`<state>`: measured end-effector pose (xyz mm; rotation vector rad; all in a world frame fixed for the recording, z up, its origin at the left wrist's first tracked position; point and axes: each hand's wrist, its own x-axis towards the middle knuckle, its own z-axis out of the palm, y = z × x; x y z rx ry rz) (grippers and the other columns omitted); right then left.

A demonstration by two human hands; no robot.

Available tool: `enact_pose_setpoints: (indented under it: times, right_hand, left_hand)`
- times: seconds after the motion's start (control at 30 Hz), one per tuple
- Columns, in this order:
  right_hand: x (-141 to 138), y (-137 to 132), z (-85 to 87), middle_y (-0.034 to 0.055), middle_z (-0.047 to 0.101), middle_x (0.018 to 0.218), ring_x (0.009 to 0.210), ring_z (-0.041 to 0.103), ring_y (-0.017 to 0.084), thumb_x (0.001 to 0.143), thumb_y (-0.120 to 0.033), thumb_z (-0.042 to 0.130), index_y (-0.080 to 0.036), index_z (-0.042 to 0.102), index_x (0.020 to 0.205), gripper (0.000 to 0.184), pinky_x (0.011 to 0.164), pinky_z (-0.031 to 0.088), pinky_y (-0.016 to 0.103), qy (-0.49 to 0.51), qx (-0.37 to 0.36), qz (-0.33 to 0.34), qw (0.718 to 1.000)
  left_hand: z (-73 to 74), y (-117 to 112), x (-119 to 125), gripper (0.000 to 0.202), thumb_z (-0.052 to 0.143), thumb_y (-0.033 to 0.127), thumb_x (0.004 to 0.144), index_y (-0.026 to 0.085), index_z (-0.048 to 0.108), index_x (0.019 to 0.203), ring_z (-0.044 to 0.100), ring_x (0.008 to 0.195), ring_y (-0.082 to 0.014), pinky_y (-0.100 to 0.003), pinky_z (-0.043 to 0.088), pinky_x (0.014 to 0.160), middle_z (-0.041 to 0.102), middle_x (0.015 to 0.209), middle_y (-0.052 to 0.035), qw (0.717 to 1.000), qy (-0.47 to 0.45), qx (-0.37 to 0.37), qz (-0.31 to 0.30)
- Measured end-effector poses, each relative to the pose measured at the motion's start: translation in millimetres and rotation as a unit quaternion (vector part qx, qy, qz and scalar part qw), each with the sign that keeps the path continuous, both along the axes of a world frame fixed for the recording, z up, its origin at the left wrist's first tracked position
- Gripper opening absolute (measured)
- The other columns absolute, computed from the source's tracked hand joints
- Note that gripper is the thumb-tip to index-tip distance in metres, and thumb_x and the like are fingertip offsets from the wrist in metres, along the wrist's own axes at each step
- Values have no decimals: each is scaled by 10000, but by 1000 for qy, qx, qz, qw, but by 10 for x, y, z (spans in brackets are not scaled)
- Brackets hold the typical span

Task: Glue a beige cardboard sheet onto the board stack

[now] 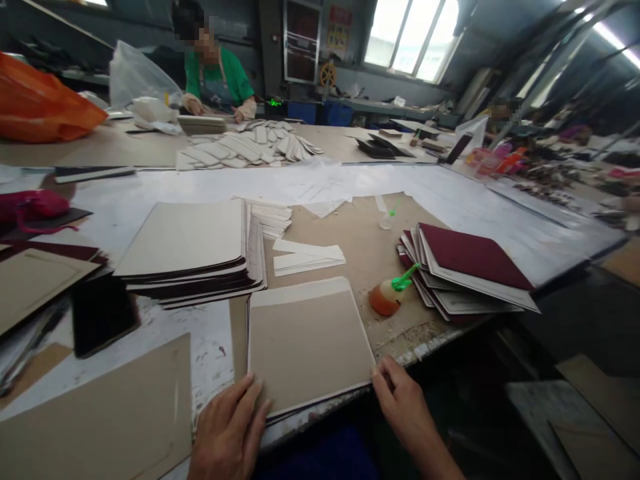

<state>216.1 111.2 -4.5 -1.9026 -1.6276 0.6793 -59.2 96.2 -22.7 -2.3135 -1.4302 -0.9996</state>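
Note:
A grey-brown board cover [307, 343] lies flat at the table's near edge, a paler strip along its far side. My left hand [231, 430] rests on its near left corner with the fingers flat and apart. My right hand [403, 400] touches the near right corner, fingertips pinched at the edge. To the left lies a tall stack of pale covers [187, 250] with dark undersides. A fanned pile of maroon covers [465, 270] sits to the right.
An orange glue bottle with a green nozzle [389, 295] lies beside the maroon pile. White paper strips [306, 257] lie behind the cover. Brown boards [100, 413] fill the near left. A person in green [215, 73] works at the far side, near white pieces [250, 147].

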Motion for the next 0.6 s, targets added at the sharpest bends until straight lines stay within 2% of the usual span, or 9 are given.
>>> enact_pose_setpoints:
  times: [0.13,0.2,0.3,0.4,0.5,0.6]
  right_hand:
    - [8,-24,-38,-15,403,617,583,395,136,868,-415,304,-205,359,646,311,562,315,246,4,15,4,1000]
    - [10,-28,-42,-16,408,622,589,398,134,876,-393,315,-203,362,651,298,567,310,245,4,20,7,1000]
    - [18,-30,-32,-17,411,621,588,403,131,883,-378,323,-200,360,648,297,565,307,243,6,27,10,1000]
    - [29,-29,-17,-18,414,614,579,400,129,879,-367,335,-199,358,643,290,557,303,242,2,33,15,999]
    - [29,-22,-6,-18,408,602,568,390,127,869,-364,338,-199,357,636,286,547,295,243,-3,29,16,999]
    - [24,-10,-6,-21,397,598,567,383,127,863,-370,341,-199,360,636,284,547,293,243,0,16,12,1000]
  left_hand:
    - [11,29,59,316,531,290,851,125,559,1119,496,926,-264,-385,369,798,528,1039,-140,999,38,0,26]
    - [29,32,95,314,553,268,833,166,564,1130,480,957,-286,-407,352,817,528,1079,-131,998,52,-6,29]
    - [41,44,173,327,486,121,836,163,550,1154,462,1039,-280,-400,320,891,518,1173,-113,998,59,-12,-16]
    - [30,61,278,438,377,-13,807,129,504,1201,413,1162,-258,-358,304,964,481,1254,-103,995,68,-33,-70]
    - [26,67,381,504,318,-73,785,122,468,1225,349,1243,-255,-372,295,1014,449,1292,-104,992,63,-65,-84]
    - [58,63,454,474,354,-55,797,106,458,1231,332,1259,-277,-433,315,1021,428,1306,-130,992,53,-81,-87]
